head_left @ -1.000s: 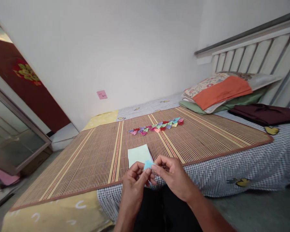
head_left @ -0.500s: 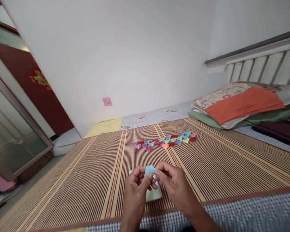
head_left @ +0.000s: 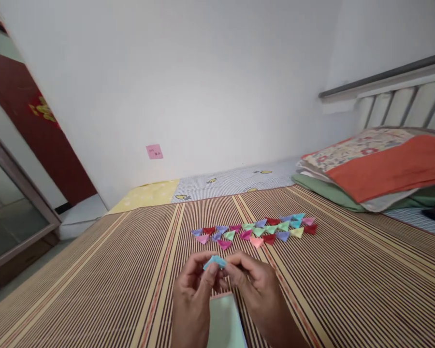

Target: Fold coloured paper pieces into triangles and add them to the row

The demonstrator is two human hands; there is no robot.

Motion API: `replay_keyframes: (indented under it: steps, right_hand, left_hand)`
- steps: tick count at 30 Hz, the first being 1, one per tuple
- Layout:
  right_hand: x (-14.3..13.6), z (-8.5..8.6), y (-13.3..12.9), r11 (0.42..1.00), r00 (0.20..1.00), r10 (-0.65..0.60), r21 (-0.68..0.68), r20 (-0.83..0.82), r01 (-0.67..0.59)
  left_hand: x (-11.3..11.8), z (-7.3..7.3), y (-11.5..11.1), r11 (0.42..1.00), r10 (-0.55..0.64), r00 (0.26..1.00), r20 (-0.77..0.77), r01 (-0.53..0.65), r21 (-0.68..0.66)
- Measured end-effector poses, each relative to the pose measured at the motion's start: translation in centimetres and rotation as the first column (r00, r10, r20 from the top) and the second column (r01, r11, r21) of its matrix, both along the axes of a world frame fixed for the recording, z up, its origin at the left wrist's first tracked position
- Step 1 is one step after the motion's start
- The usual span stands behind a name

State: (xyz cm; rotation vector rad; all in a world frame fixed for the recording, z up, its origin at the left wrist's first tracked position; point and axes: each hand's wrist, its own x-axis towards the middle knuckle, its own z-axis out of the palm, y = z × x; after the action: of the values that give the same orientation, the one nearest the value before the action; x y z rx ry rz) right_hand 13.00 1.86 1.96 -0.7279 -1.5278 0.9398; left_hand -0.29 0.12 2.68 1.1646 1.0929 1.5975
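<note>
Between my two hands is a small piece of light blue folded paper [head_left: 215,262]. My left hand [head_left: 195,285] pinches its left part, with the thumb over the front. On the right edge, the thumb and forefinger of my right hand [head_left: 255,285] close on the same paper. Below and partly behind my hands lies a pale green flat pad [head_left: 224,319] on the striped mat. Beyond my fingers, several small folded paper triangles [head_left: 258,232] in red, pink, green, purple, blue and yellow lie in rows.
The striped mat [head_left: 112,270] covers the bed. Pillows and folded bedding [head_left: 391,169] are piled at the right, below a white radiator [head_left: 402,106]. A white wall [head_left: 217,87] with a pink switch plate [head_left: 154,151] stands behind. A glass-panelled door [head_left: 10,208] is at the left.
The view has tilted and come closer, so the triangles look larger. The blue paper is now more folded over and narrower, still between both hands.
</note>
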Motion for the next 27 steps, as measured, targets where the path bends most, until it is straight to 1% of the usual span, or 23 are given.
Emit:
replay_keyframes:
  steps: [4,7,9,13,15,17,19,21,23,25,27]
  right_hand:
    - [-0.02,-0.22,0.06,1.000,0.999,0.026,0.006,0.042,-0.026]
    - [0.25,-0.24,0.14,0.999,0.996,-0.025,0.034,0.091,0.022]
    - [0.43,-0.29,0.20,0.998,0.992,-0.051,0.044,0.120,0.046]
    - [0.67,-0.46,0.35,1.000,0.989,-0.012,0.023,0.149,0.008]
    - [0.71,-0.57,0.45,1.000,0.985,0.002,0.009,0.172,-0.003]
    - [0.72,-0.65,0.54,0.999,0.976,-0.039,0.039,0.213,0.032]
    - [0.70,-0.63,0.58,0.986,0.963,-0.136,0.124,0.233,0.109]
    - [0.65,-0.48,0.55,0.963,0.951,-0.219,0.205,0.220,0.175]
    - [0.56,-0.27,0.50,0.954,0.951,-0.231,0.239,0.204,0.180]
    - [0.42,-0.10,0.45,0.957,0.958,-0.206,0.248,0.201,0.154]
    - [0.27,-0.01,0.42,0.962,0.965,-0.180,0.239,0.191,0.132]
  left_hand:
    - [-0.40,-0.45,-0.14,0.998,-0.055,0.997,0.051,0.056,-0.029]
    - [-0.43,-0.49,-0.21,0.999,-0.041,0.998,0.049,0.043,-0.034]
    - [-0.50,-0.47,-0.27,0.998,-0.055,0.997,0.051,0.057,-0.028]
    - [-0.78,-0.43,-0.32,0.990,-0.115,0.987,0.109,0.123,-0.069]
    - [-0.87,-0.45,-0.22,0.987,-0.125,0.985,0.117,0.135,-0.086]
    - [-0.87,-0.52,-0.04,0.988,-0.117,0.989,0.092,0.125,-0.086]
    - [-0.81,-0.62,0.11,0.992,-0.097,0.994,0.045,0.101,-0.081]
    - [-0.74,-0.73,0.15,0.994,-0.082,0.996,-0.023,0.080,-0.072]
    - [-0.71,-0.80,0.05,0.997,-0.067,0.991,-0.113,0.063,-0.045]
    - [-0.70,-0.81,-0.12,0.998,-0.056,0.980,-0.191,0.056,-0.008]
    - [-0.69,-0.77,-0.27,0.998,-0.057,0.972,-0.229,0.062,0.017]
